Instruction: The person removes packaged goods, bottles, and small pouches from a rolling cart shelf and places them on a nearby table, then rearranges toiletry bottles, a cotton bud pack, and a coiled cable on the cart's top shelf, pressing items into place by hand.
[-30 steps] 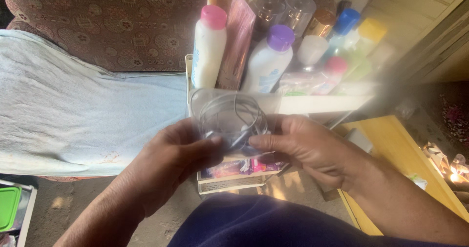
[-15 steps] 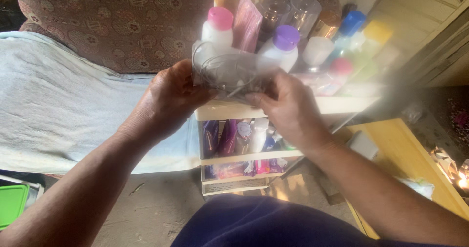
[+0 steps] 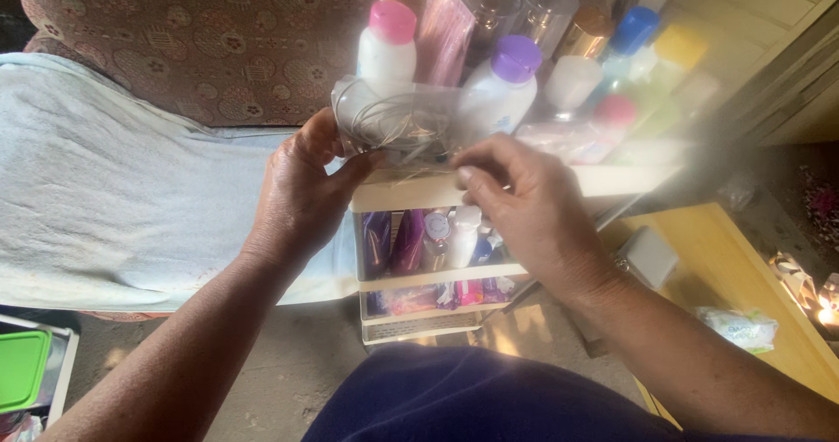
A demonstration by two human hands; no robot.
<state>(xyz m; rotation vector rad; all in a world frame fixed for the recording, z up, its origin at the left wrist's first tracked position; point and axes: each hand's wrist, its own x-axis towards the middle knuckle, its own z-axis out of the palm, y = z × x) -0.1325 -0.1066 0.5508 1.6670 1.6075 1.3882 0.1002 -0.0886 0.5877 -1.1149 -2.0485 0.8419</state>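
Observation:
Both my hands hold a clear plastic bag [image 3: 398, 123] with thin cord or wire coiled inside, at the top edge of a small white shelf rack [image 3: 411, 193]. My left hand [image 3: 301, 184] grips the bag's left side. On the bag's right side my right hand [image 3: 524, 206] pinches its lower edge. Behind the bag stand a white bottle with a pink cap [image 3: 387, 44] and a white bottle with a purple cap [image 3: 507, 83].
More bottles and clear cups [image 3: 546, 9] crowd the rack's top; small bottles [image 3: 437, 241] fill the lower shelves. A patterned sofa [image 3: 192, 40] with a pale blue cloth [image 3: 114, 197] lies left. A yellow wooden surface [image 3: 743, 276] is right, a green lid [image 3: 19, 368] at lower left.
My hands have carried the clear bag up from in front of the lower shelves to the rack's top edge, and they stay there now with my right hand lower on the bag.

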